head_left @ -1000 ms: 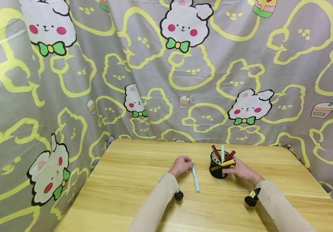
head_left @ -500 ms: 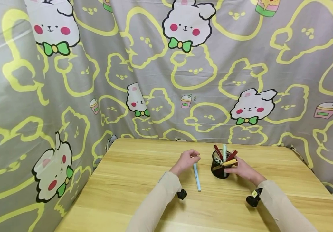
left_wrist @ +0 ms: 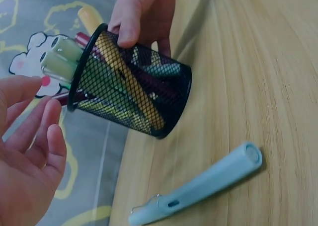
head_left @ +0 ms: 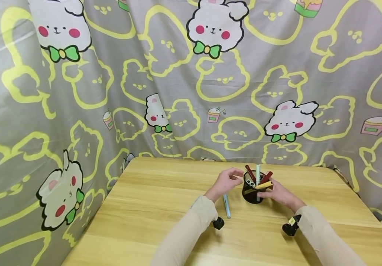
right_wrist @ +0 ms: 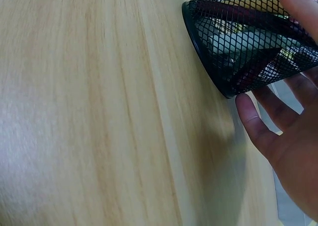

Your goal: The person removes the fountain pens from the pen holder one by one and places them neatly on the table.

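A black mesh pen holder (head_left: 249, 196) stands on the wooden table, filled with several pens. My right hand (head_left: 283, 195) grips its right side, thumb in front and fingers around the mesh. On the holder's left, my left hand (head_left: 225, 183) hovers with loosely bent fingers and nothing in them. In the left wrist view, its fingertips are close to the end of a dark red pen (left_wrist: 63, 98); contact is unclear. A light blue fountain pen (left_wrist: 198, 188) lies on the table below my left hand. Two pale green pens (left_wrist: 63, 57) and a yellow pen (head_left: 265, 185) poke out of the holder.
The wooden table (head_left: 137, 207) reaches back to a grey curtain (head_left: 177, 81) with yellow outlines and white rabbits. More curtain hangs along the left side. A small black camera sits on each wrist, such as the left wrist camera (head_left: 218, 223).
My left hand has moved right, away from the light blue pen's far end and towards the pen holder. My right hand stays on the holder; the blue pen remains lying there.
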The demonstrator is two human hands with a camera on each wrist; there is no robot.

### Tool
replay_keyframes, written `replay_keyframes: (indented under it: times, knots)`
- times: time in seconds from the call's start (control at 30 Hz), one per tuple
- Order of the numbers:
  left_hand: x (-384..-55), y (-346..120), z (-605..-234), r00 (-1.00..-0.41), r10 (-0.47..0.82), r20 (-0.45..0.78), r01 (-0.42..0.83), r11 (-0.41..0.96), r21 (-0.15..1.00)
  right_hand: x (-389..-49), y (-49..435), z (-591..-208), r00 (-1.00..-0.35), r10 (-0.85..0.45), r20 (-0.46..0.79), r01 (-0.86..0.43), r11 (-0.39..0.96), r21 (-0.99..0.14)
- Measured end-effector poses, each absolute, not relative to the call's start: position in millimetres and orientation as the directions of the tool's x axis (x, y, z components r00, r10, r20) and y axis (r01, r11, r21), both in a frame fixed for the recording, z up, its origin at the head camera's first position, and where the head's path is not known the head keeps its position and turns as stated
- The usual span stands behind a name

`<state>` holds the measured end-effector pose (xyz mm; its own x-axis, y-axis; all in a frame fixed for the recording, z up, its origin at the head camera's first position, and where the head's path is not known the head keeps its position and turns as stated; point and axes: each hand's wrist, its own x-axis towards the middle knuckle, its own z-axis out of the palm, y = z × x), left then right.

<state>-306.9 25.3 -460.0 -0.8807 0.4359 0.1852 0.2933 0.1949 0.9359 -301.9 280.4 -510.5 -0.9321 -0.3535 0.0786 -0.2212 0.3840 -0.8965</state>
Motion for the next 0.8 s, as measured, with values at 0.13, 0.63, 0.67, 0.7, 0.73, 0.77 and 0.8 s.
replay_keyframes:
  times: [0.13,0.63,0.67,0.7,0.73,0.77,0.8]
  knots:
    - [-305,30,-461,-0.871,0.457,0.182,0.288,0.175,0.941,-303,281,-514,-0.930,-0.357,0.084,-0.226,0.377,-0.898]
    - [-303,38,-464,-0.855,0.498,0.145,0.290,0.227,0.930,-302,281,-514,-0.929,-0.359,0.092,-0.231,0.366,-0.901]
    - [-303,39,-464,-0.855,0.499,0.143,0.288,0.228,0.930,-302,281,-513,-0.928,-0.361,0.091,-0.231,0.367,-0.901]
    - [-303,39,-465,-0.855,0.499,0.141,0.287,0.230,0.930,-302,281,-513,-0.927,-0.363,0.090,-0.232,0.369,-0.900]
    - [-303,40,-465,-0.857,0.497,0.140,0.287,0.233,0.929,-302,280,-513,-0.927,-0.365,0.089,-0.232,0.368,-0.900]
    - [-304,41,-465,-0.859,0.494,0.138,0.286,0.238,0.928,-303,280,-512,-0.925,-0.369,0.090,-0.234,0.368,-0.900]
    - [-304,42,-465,-0.861,0.490,0.134,0.283,0.244,0.928,-303,280,-512,-0.922,-0.375,0.093,-0.240,0.368,-0.898]
